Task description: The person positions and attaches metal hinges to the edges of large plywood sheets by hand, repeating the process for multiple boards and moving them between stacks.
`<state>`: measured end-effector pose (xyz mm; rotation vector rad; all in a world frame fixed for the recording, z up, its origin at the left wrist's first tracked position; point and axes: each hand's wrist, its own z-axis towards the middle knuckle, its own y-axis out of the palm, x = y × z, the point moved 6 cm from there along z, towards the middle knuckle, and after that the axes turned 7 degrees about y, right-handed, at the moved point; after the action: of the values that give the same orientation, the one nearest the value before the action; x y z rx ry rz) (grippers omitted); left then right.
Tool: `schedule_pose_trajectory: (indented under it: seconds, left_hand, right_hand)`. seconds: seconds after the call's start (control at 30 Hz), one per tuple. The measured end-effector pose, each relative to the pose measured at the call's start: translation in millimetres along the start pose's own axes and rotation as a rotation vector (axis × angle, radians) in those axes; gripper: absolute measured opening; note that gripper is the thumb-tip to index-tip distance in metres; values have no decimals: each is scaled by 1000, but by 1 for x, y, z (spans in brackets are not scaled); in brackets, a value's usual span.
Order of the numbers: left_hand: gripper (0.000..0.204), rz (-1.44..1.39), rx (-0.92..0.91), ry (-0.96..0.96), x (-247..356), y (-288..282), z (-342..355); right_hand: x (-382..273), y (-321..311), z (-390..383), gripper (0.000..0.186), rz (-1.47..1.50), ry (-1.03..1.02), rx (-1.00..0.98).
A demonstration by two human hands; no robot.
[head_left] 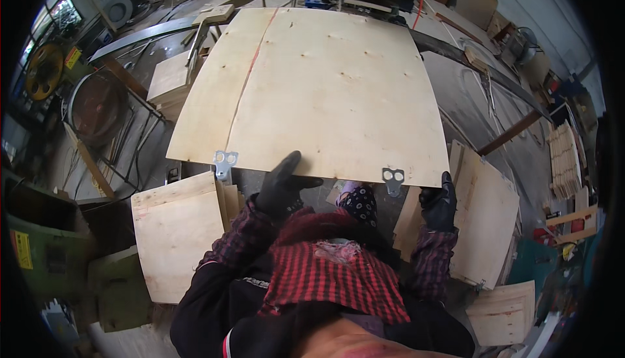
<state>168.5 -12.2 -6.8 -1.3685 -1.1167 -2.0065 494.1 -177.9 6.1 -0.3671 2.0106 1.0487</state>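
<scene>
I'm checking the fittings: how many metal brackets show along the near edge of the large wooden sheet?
2. One bracket is left of the left hand; the second bracket is left of the right hand. More could be hidden beneath the wooden sheet.

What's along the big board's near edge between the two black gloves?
In the head view, a silvery bracket sits at the near edge of the board, between the left hand and right hand, closer to the right one.

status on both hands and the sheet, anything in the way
Left hand at near edge of sheet, right hand at its near right corner. Sheet broad face up. Two brackets at near edge, face otherwise clear.
</scene>
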Motion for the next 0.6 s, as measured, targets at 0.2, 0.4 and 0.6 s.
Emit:
schedule_pose_trajectory:
  seconds: [0.2, 0.4, 0.6]
  left_hand:
    - [46, 265, 45, 109, 2, -35, -3]
    - [50, -129, 118, -63, 7, -24, 12]
    - [43, -274, 38, -219, 7, -53, -14]
  right_hand:
    - [15, 26, 4, 31, 20, 8, -56]
    - [23, 13, 16, 34, 166, 62, -89]
    - [19, 18, 20, 35, 100, -23, -174]
